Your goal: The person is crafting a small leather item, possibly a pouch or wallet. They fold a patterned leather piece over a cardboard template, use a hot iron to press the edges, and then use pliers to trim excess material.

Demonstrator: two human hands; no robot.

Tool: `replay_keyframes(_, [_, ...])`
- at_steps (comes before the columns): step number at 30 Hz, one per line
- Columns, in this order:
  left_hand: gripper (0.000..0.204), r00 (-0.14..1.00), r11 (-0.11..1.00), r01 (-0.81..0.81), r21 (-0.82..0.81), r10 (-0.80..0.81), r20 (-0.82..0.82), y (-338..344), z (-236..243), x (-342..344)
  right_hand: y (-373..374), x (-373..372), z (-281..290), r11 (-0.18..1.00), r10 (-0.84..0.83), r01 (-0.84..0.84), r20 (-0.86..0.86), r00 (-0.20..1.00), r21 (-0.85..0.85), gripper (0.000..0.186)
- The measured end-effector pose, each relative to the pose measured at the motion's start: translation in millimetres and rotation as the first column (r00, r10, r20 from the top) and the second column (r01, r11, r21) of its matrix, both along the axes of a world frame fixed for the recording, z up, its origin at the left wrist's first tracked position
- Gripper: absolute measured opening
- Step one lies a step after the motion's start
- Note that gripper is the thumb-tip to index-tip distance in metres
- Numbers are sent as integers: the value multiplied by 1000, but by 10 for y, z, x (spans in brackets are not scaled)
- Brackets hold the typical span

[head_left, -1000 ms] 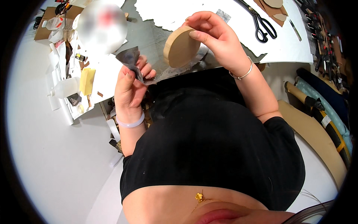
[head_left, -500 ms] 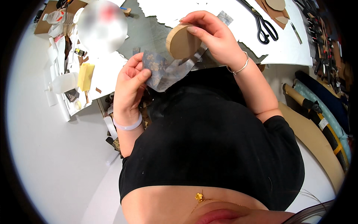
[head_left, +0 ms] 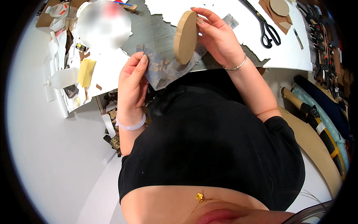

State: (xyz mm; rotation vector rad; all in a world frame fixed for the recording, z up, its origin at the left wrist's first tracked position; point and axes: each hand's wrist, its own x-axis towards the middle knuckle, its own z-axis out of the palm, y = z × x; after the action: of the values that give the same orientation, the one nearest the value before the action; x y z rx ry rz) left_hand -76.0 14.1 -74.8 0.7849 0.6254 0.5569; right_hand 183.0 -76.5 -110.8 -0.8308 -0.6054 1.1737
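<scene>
A thin blue-grey cloth with a tan floral pattern is pinched at its left edge between the thumb and fingers of my left hand. It sags over the front edge of the worktable. My right hand grips the upper rim of a thick, tan oval block, perhaps wood or board, with thumb and fingertips. The block is tilted nearly on edge above the cloth and hides part of it. Whether block and cloth touch, I cannot tell.
Black-handled scissors and a slim pen-like tool lie at right, near brown cut pieces. At left are a yellow block and a translucent bottle. A dark grey sheet covers the table's middle. Rolled materials stand right.
My right hand has turned the oval block more upright, its face swinging toward the right. My left hand has shifted slightly right, and the cloth lies spread flatter with more pattern showing.
</scene>
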Motion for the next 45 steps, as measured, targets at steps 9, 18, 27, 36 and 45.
replay_keyframes(9, [22, 999, 995, -31, 99, 34, -27, -34, 112, 185, 4, -112, 37, 1000, -24, 24, 8, 1000, -2, 36])
replay_keyframes(18, [24, 988, 981, -140, 133, 147, -40, 20, 64, 88, 59, -1, 256, 980, -118, -35, 722, 682, 194, 34])
replay_keyframes(27, [25, 981, 989, -93, 111, 110, -160, 33, 27, 280, 265, 107, 477, 955, -42, -266, 953, 301, 127, 32])
replay_keyframes(36, [26, 963, 954, -91, 287, 157, -217, 68, -35, 415, 286, 116, 367, 957, 31, -277, 922, 386, 84, 32])
replay_keyframes(45, [20, 945, 861, -67, 505, 216, -244, 61, -30, 491, 301, 173, 300, 954, 0, -272, 908, 419, 126, 30])
